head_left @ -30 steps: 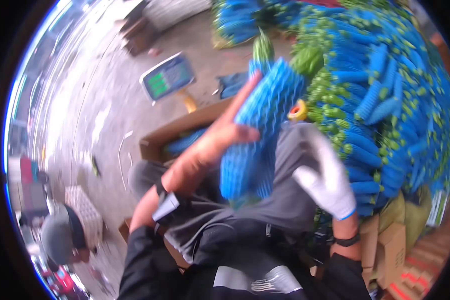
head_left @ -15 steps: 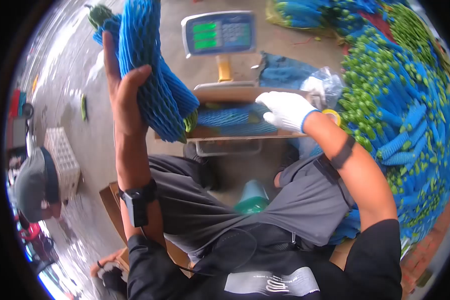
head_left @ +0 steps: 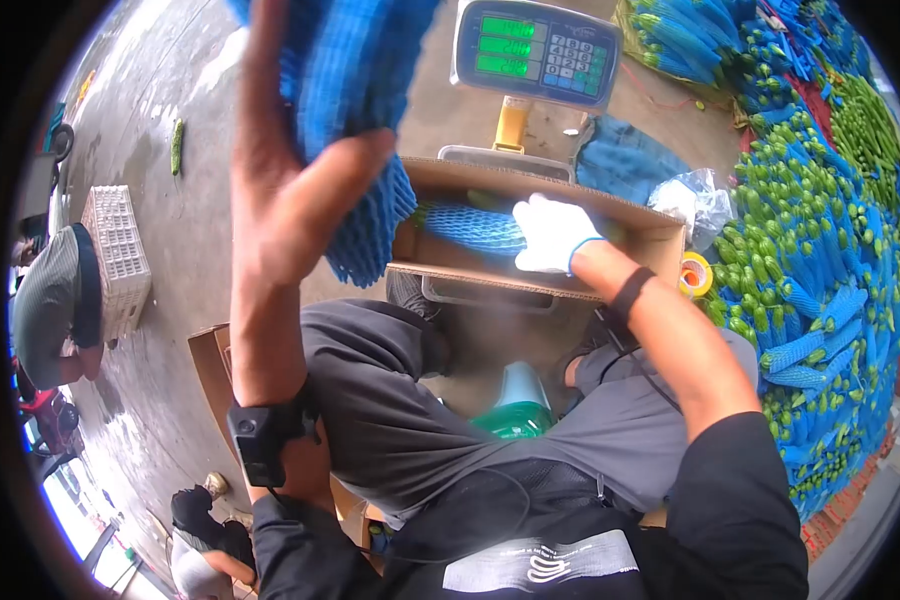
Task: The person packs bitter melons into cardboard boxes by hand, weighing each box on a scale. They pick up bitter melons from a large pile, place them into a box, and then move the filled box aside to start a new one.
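Note:
Close to the camera, my bare left hand (head_left: 310, 190) is wrapped round long green cucumber-like vegetables in blue foam nets (head_left: 355, 90); motion blurs them, and their top ends are out of view. Lower right of it, my right hand (head_left: 555, 235) wears a white glove and reaches into an open cardboard box (head_left: 630, 235). Its curled fingers are closed at the right end of a netted vegetable (head_left: 470, 228) lying lengthwise in the box. The fingertips are partly hidden. The box rests on a scale whose lit display (head_left: 535, 50) stands behind it.
A large pile of netted green vegetables (head_left: 800, 290) fills the right side. Yellow tape (head_left: 695, 273) and a clear plastic bag (head_left: 692, 205) lie beside the box. A green-and-white object (head_left: 517, 405) sits between my legs. At left, a person (head_left: 55, 300) bends by a white crate (head_left: 118, 260).
My left hand, still holding the netted vegetables, has come up closer to the camera. My gloved right hand has lowered into the box onto a netted vegetable. The view has shifted left.

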Motion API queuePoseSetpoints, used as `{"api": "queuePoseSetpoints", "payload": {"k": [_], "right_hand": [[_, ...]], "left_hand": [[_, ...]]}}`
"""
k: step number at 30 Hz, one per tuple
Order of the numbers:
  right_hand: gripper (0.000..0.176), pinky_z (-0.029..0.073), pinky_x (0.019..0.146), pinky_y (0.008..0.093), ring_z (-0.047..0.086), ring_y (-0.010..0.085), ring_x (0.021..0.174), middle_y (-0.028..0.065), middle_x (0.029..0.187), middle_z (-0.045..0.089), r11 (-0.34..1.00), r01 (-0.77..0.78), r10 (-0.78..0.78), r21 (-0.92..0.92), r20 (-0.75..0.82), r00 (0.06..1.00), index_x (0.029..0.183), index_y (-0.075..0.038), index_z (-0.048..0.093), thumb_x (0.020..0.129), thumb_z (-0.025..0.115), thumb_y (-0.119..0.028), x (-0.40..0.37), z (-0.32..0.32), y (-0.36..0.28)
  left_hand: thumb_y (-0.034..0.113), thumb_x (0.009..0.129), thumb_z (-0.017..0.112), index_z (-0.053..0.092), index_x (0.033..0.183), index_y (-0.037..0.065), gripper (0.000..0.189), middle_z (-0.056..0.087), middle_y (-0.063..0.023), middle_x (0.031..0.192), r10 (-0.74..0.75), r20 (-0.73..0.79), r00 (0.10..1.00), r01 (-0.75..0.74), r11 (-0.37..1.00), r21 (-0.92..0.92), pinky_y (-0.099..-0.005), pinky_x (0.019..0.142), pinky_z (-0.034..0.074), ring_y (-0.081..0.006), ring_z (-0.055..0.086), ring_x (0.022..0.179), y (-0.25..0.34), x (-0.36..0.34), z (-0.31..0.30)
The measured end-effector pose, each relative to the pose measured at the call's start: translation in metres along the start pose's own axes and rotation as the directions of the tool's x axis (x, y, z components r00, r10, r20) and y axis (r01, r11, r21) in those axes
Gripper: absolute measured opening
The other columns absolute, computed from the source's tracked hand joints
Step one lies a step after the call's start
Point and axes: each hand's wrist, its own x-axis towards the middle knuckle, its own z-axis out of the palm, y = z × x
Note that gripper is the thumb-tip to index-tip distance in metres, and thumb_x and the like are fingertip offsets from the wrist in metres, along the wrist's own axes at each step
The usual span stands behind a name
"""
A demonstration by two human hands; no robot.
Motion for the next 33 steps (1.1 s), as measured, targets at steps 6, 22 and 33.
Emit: {"api": "queuePoseSetpoints", "payload": {"k": [6, 22, 33], "right_hand": [[0.049, 0.056, 0.086, 0.0493, 0.068, 0.0403, 0.099, 0.0184, 0.11, 0.066, 0.979, -0.024, 0.027, -0.201, 0.014, 1.0, 0.115, -0.008, 0.065, 0.072, 0.077, -0.03, -0.108, -0.111, 0.029], [0.062, 0.054, 0.095, 0.0426, 0.067, 0.038, 0.107, 0.0194, 0.115, 0.064, 0.562, -0.734, 0.827, 0.382, -0.227, 0.515, 0.124, -0.005, 0.06, 0.067, 0.077, -0.021, -0.507, -0.026, 0.108], [0.063, 0.052, 0.098, 0.0425, 0.065, 0.0374, 0.109, 0.018, 0.115, 0.065, 0.261, -0.818, 0.943, 0.513, 0.045, 0.329, 0.119, -0.002, 0.063, 0.063, 0.085, -0.021, -0.558, 0.108, 0.062]], "left_hand": [[0.005, 0.07, 0.072, 0.041, 0.166, 0.017, 0.101, 0.047, -0.0207, 0.148, 0.147, 0.402, 0.904, -0.144, 0.989, -0.037, -0.0444, 0.114, 0.047, -0.0386, 0.053, 0.137, -0.018, -0.005, 0.034], [0.042, 0.08, 0.086, 0.056, 0.152, 0.038, 0.078, 0.047, -0.0225, 0.153, -0.089, 0.944, 0.318, -0.652, 0.702, 0.286, -0.0538, 0.108, 0.049, -0.0443, 0.058, 0.128, -0.098, -0.066, 0.124], [0.039, 0.084, 0.081, 0.046, 0.16, 0.022, 0.085, 0.057, -0.0234, 0.148, -0.48, 0.854, 0.199, -0.514, 0.691, 0.508, -0.0501, 0.106, 0.053, -0.0411, 0.063, 0.128, -0.127, -0.086, 0.117]]}}
